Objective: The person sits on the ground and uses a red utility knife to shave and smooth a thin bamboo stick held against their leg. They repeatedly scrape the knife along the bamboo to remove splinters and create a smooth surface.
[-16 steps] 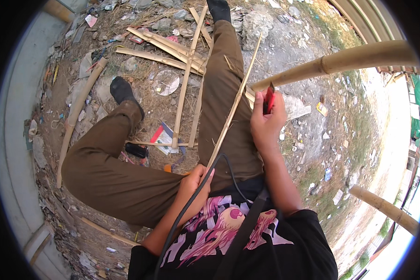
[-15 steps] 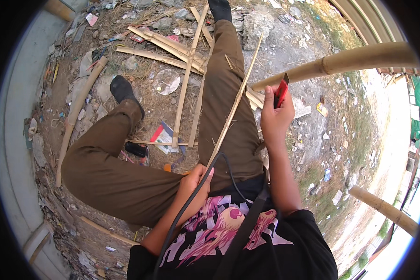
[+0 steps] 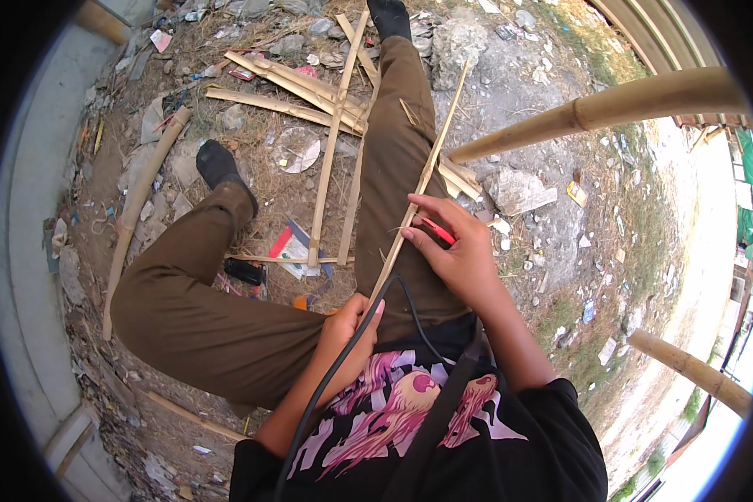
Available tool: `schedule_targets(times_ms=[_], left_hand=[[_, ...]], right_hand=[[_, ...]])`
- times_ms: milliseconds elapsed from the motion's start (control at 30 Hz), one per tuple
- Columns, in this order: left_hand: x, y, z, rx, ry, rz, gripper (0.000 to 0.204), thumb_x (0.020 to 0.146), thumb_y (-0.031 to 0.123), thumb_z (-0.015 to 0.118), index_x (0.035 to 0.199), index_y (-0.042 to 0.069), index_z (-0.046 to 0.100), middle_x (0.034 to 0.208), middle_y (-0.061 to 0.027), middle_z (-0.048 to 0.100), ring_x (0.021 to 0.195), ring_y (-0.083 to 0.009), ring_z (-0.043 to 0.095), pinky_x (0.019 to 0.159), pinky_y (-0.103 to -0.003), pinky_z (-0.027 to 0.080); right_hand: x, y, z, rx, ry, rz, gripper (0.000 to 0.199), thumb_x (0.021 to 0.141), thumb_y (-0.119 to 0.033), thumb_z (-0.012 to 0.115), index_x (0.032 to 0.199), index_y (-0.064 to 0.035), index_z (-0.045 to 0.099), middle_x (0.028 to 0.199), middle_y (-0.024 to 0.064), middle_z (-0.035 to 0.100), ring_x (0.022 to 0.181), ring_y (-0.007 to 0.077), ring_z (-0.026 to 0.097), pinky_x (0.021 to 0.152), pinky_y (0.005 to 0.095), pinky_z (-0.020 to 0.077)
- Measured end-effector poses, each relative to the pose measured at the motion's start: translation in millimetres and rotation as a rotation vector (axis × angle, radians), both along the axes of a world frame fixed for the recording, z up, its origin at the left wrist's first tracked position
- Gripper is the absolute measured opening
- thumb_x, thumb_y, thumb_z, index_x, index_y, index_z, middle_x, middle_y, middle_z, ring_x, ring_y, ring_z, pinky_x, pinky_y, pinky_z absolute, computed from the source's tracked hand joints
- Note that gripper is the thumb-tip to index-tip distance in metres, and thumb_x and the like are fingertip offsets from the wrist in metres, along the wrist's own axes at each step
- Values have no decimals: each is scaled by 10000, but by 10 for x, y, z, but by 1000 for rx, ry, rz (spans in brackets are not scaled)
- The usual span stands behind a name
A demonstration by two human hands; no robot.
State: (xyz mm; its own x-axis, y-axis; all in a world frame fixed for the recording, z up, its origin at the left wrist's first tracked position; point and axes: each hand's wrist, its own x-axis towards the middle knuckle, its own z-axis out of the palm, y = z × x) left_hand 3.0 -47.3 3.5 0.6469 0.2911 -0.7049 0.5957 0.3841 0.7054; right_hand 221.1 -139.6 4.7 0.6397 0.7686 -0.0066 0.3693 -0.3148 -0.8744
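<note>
A long, thin bamboo strip (image 3: 436, 159) slants up and away from my lap across my outstretched leg. My left hand (image 3: 348, 335) is closed round its near end, by my waist. Partway along the strip, my right hand (image 3: 456, 247) is closed on a red utility knife (image 3: 437, 230), its thumb and forefinger at the strip. The knife's blade is mostly hidden by the fingers. A fine sliver sticks out beside the thumb. Small loose bamboo shavings (image 3: 408, 112) lie on my trouser leg.
Split bamboo slats (image 3: 289, 105) lie crossed on the littered ground ahead. A thick bamboo pole (image 3: 594, 113) reaches in from the right, and another pole (image 3: 146, 197) lies left of my foot. A black cable (image 3: 330, 372) runs over my left wrist. A grey wall (image 3: 33, 251) borders the left.
My right hand has come down and left from beside the leg, bringing the knife from a raised position to the bamboo strip. My left hand keeps its hold near the waist.
</note>
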Motion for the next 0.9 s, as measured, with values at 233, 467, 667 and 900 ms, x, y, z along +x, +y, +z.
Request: schedule_targets(times_ms=[233,467,667,900], left_hand=[[15,1,17,-21,-20,8,335,1106,332,585,969,26,572,636,0,545,580,-53,489,531,-273,405],[18,8,57,-114,-30,55,310,1112,298,581,949,37,544,639,35,494,565,-35,439,494,-256,355],[30,2,49,-256,-39,143,282,1123,288,565,964,59,524,645,64,435,555,-12,375,479,-220,296],[20,-17,15,-271,-56,145,291,1122,302,571,966,63,516,651,72,415,556,-3,359,481,-213,279]], right_hand=[[87,-36,-41,35,-160,170,155,944,-78,757,1088,-25,735,971,104,716,879,263,720,766,346,555],[287,-83,-201,45,273,-540,232,1075,-231,641,1125,-12,699,857,69,667,802,91,605,730,286,494],[214,-230,84,-319,86,-154,384,1130,-359,471,1172,-20,648,884,181,690,771,341,678,738,398,516],[-47,-261,-16,-469,-366,145,331,1108,-383,498,1013,-66,512,814,174,677,696,408,680,576,496,521]])
